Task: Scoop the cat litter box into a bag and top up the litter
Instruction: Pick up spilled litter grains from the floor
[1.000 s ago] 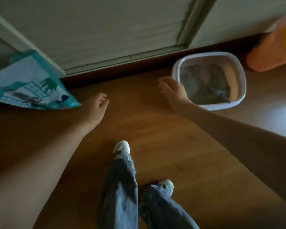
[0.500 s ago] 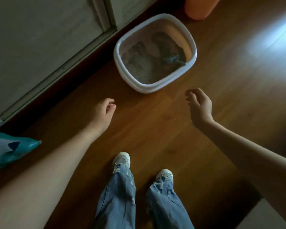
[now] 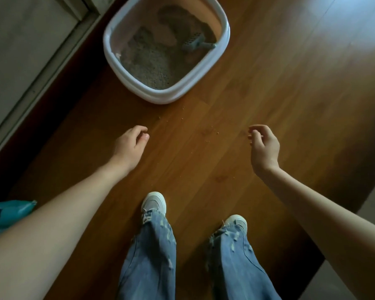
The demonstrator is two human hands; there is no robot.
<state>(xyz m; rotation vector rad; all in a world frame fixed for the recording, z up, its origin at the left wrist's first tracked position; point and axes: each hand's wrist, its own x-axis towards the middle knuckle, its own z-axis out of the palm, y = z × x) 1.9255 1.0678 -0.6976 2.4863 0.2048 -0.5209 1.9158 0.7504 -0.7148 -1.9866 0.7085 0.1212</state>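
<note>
Nearest the camera are two legs in torn jeans (image 3: 236,263) and pale shoes (image 3: 154,203), standing on a wooden floor (image 3: 268,105). At the left edge a corner of a teal bag (image 3: 11,213) shows behind the forearm; how full it is cannot be told. Further out, both hands hang over bare boards and hold nothing: the left hand (image 3: 129,146) has its fingers loosely curled under, and the right hand (image 3: 263,146) has its fingers bent and slightly spread. A few stray grains (image 3: 212,132) lie on the floor between the hands and the box. Beyond them sits the litter box (image 3: 158,95), a white-rimmed tray just beside a door frame (image 3: 41,68), well apart from both hands. The litter (image 3: 152,63) inside is uneven — heaped near the front and left, with bare tray bottom showing toward the back. A grey scoop (image 3: 194,44) lies in the box, its slotted head in the litter and its handle pointing toward the right rim. The scoop looks light and rigid, and the handle is probably the clean place to take it. The loose litter should give way easily but will likely spill off a tilted scoop, so a level carry seems wise. The tray itself — wide, with weight shifting inside — would probably want a hand on each side of the rim.
</note>
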